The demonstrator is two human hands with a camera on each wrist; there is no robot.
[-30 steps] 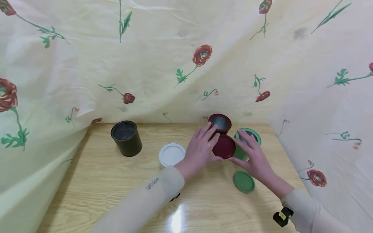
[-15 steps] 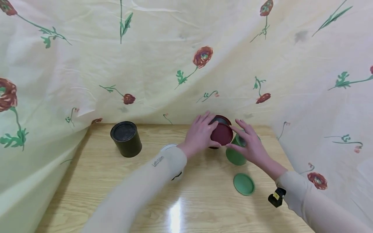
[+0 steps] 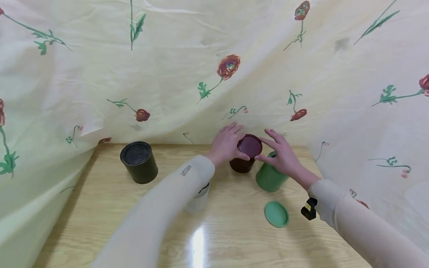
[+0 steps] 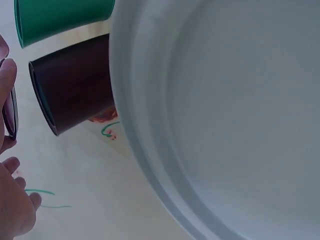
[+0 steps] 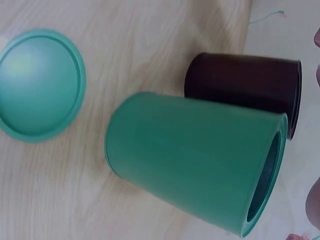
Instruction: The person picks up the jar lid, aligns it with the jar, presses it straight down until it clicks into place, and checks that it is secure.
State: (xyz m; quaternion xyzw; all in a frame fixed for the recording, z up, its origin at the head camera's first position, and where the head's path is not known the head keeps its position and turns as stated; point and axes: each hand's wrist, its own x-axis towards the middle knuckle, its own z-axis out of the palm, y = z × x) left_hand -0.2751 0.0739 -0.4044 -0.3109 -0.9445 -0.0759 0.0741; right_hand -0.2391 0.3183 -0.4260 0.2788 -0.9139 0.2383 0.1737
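A dark red round lid point(image 3: 249, 146) is held by its rim between both hands. My left hand point(image 3: 228, 144) grips its left side, and my right hand point(image 3: 279, 154) pinches the right. Under it stands the dark red can point(image 3: 242, 165), upright. In the left wrist view, a gap separates the lid point(image 4: 10, 112) from the mouth of the can point(image 4: 75, 82). Right beside that can is a green can point(image 3: 271, 176) with an uncovered mouth, partly behind my right hand. The right wrist view shows the green can point(image 5: 195, 157) close up, while the right fingers barely enter at the edge.
A green lid point(image 3: 276, 214) lies on the wooden table point(image 3: 234, 238) in front of the green can. At the left stands a black can point(image 3: 139, 162) with its lid on. My left sleeve partly covers a white can point(image 3: 197, 203). A flowered cloth point(image 3: 174, 74) hangs behind.
Both hands have carried the dark red lid away from me and slightly left, over the mouth of the dark red can. The left sleeve now covers most of the white can.
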